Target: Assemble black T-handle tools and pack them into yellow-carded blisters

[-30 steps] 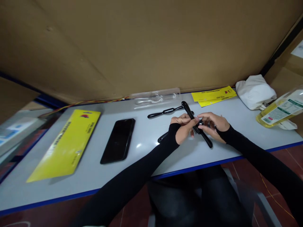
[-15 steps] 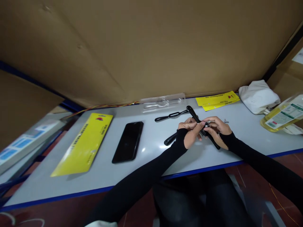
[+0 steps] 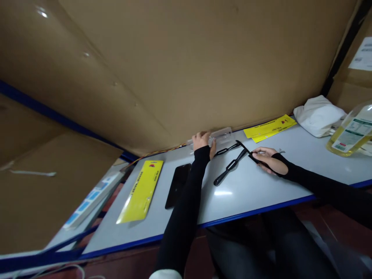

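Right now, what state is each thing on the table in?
Left hand: on the clear pack, grip unclear.
Right hand: holding a black bar.
Loose handle: lying flat, untouched.
Phone: flat, screen dark.
Bottle: holds yellow liquid.

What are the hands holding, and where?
Right hand holds the black bar by its near end; left hand rests on the clear tray, at its left end.
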Demonstrator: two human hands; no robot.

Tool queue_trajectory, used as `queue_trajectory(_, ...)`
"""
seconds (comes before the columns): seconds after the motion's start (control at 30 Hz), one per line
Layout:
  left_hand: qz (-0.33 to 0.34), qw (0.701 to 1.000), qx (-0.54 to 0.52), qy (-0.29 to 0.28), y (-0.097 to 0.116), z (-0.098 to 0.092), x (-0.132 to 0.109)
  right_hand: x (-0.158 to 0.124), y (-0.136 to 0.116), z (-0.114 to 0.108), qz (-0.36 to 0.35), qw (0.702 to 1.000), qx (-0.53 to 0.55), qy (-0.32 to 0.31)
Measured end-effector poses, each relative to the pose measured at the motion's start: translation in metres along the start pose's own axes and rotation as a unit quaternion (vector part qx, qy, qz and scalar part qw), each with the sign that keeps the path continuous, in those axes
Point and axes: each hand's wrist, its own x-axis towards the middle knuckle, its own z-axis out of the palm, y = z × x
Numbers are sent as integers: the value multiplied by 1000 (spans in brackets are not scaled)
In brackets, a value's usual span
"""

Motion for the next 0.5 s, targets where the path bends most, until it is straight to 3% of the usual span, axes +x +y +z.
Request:
queue_trajectory(0.07, -33, 992, 120, -25, -18, 4, 10, 0, 2, 3, -10, 1000, -6, -8)
queue_trajectory(0.13, -46, 983, 172, -51, -31, 10, 15, 0, 4, 4, -14, 1000, -11, -14)
queue_trajectory(0.3, -63, 978, 195, -44, -43, 14, 22, -2, 4, 0, -31, 999, -10, -17)
queue_trajectory(0.5, -61, 978, 199, -5, -41, 3, 21, -4, -1, -1, -38, 999, 13, -16)
